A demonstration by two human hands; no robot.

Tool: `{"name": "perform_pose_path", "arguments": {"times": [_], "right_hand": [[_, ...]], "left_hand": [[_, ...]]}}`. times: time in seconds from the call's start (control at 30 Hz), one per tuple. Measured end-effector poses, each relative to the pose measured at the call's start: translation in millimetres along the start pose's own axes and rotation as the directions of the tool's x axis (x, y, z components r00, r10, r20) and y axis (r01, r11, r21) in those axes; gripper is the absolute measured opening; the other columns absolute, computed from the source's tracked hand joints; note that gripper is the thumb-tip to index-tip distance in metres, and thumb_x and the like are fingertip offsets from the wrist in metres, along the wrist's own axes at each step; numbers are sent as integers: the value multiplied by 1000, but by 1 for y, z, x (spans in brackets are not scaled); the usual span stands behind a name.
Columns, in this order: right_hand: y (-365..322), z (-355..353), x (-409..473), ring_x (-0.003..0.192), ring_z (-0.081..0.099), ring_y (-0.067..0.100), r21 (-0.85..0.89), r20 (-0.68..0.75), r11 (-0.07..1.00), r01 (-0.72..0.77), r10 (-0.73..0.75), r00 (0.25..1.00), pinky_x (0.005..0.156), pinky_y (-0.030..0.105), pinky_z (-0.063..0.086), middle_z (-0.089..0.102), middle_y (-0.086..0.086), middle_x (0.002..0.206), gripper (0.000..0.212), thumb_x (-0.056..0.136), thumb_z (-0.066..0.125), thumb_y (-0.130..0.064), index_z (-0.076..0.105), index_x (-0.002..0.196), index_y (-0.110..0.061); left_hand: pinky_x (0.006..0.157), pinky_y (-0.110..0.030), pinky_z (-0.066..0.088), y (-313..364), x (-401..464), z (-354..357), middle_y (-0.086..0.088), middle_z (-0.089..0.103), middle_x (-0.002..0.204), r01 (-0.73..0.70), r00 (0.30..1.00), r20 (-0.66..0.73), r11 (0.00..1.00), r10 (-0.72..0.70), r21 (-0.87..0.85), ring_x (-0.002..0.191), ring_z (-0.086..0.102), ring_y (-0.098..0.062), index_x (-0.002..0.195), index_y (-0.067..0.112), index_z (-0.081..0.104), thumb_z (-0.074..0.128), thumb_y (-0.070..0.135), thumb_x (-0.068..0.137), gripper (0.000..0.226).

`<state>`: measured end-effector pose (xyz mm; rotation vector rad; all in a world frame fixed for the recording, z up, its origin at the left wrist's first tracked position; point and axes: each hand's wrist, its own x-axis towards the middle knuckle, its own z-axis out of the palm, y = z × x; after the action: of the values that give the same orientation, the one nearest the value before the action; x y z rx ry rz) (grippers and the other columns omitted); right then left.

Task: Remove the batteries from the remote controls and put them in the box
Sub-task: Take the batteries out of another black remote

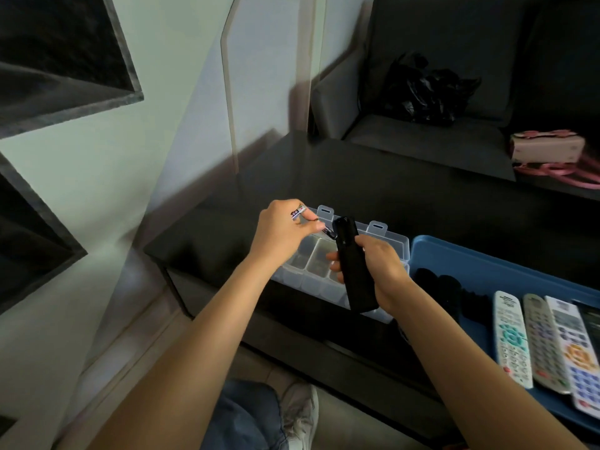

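Observation:
My right hand (380,271) grips a black remote control (352,267) upright over the clear plastic compartment box (394,241) on the dark table. My left hand (282,232) hovers over the box's far left end and pinches a small battery (299,212) between its fingers. A second battery (329,232) sticks out at the remote's top end, next to my left thumb. The box's visible compartments look empty. The remote hides part of the box.
A blue tray (487,258) on the right holds three light remotes (548,345), a dark one at the frame edge, and black objects. A dark sofa behind carries a black bag (425,89) and a pink bag (548,147). A glass panel stands at the table's left.

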<state>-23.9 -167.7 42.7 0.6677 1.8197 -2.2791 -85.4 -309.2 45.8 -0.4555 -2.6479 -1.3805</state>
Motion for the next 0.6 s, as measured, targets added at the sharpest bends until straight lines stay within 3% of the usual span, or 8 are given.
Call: {"name": "perform_pose_path", "arguments": {"times": [0.1,0.23,0.47,0.6], "right_hand": [[0,-23,-2,60,60,19,-27,0,997,67,-67,998,53,29,50,67,17,80,32,101,32,-18,58,102,0],[3,-57,-4,61,61,19,-82,6,990,116,-116,993,56,31,49,67,19,85,33,102,31,-19,59,100,-3],[2,-102,-6,56,57,20,-85,-26,987,137,-140,990,50,28,48,67,22,84,30,102,33,-19,57,95,-3],[-4,-122,-11,53,55,17,-17,-33,995,97,-98,995,47,26,47,65,17,78,32,103,31,-19,54,105,2]], "left_hand": [[58,-7,38,9,2,23,9,65,78,-11,1000,-3,998,11,-59,69,58,3,87,16,70,73,26,78,14],[50,-8,33,25,4,57,17,50,53,-4,999,32,992,8,-128,49,49,8,83,15,70,74,22,77,10],[50,-6,35,55,7,117,16,54,62,-51,995,78,990,62,-132,56,51,4,84,18,67,69,19,82,3],[47,-5,31,67,4,141,15,46,51,-101,993,47,974,112,-202,48,47,9,83,12,67,68,16,82,5]]}}
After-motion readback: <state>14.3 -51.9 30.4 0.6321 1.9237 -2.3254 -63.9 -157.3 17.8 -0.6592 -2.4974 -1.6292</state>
